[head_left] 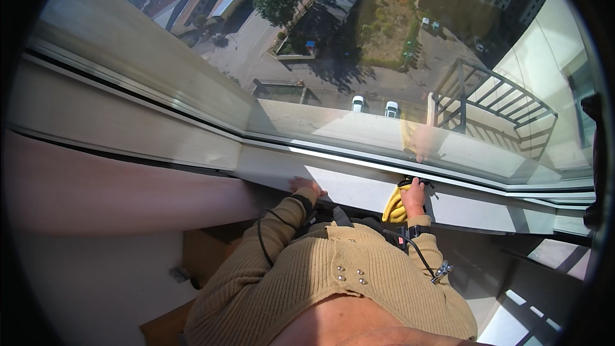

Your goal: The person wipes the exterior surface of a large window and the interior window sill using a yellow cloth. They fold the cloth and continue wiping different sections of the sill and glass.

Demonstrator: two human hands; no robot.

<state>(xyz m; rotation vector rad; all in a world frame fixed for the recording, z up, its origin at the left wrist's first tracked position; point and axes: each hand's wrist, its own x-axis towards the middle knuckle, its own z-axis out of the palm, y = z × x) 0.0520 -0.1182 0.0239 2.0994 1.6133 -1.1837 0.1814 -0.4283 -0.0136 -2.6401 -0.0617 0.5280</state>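
My right hand [415, 197] is closed around a folded yellow cloth [394, 205] and presses it on the white windowsill [352, 182], close to the lower window frame. Part of the bundle hangs toward me, and something dark shows at its upper edge. Further left, my left hand [309, 186] lies flat on the sill near its front edge with nothing in it. In front of both hands stands the large window pane [333, 118], which mirrors my right hand and the yellow cloth.
A dark-lined window frame [160, 106] runs across to the left corner beside a pale wall [102, 186]. Outside, far below, are a road, trees and parked white cars [357, 103]. A metal railing [493, 99] stands outside at the right. Brown furniture [205, 253] is at lower left.
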